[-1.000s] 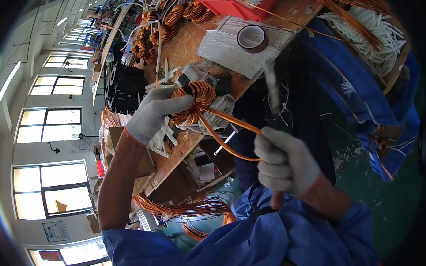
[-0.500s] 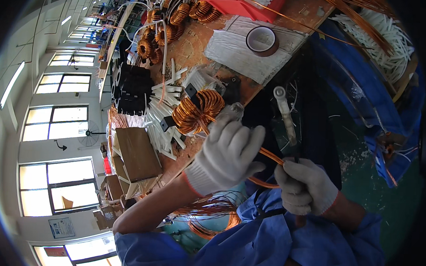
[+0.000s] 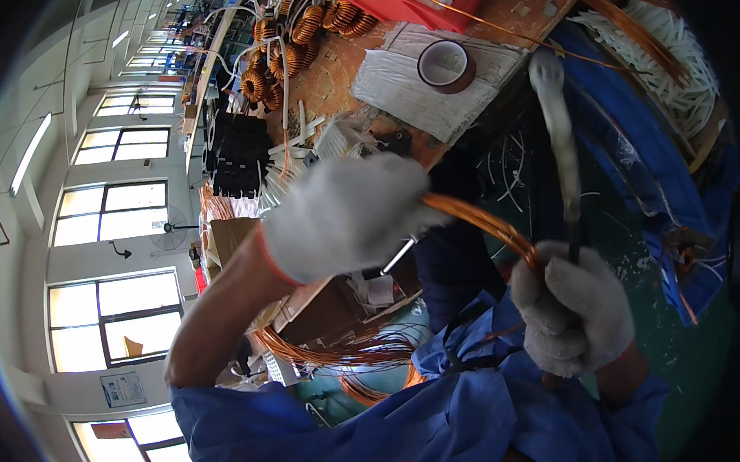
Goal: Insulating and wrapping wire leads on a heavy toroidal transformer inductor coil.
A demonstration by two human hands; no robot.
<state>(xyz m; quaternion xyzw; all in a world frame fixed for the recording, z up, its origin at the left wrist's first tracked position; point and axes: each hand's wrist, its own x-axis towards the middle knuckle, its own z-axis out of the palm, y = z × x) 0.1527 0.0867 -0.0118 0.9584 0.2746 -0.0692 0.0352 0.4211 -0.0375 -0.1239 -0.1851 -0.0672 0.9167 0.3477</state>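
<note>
Mid-pull: copper strands taut between two gloved fists.
Left hand (image 3: 346,218) is closed round the bundle of bare copper wire strands (image 3: 484,223), just left of the right hand (image 3: 575,315), which grips them plus a pale-headed mallet (image 3: 557,127). Finished orange wound coils (image 3: 291,45) lie far beyond; this winding looks unfinished.

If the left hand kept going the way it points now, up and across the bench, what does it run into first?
Likely the white cloth pad with the tape roll on it, beyond the left hand. Depth is unclear; small white parts near the glove might come first.
</note>
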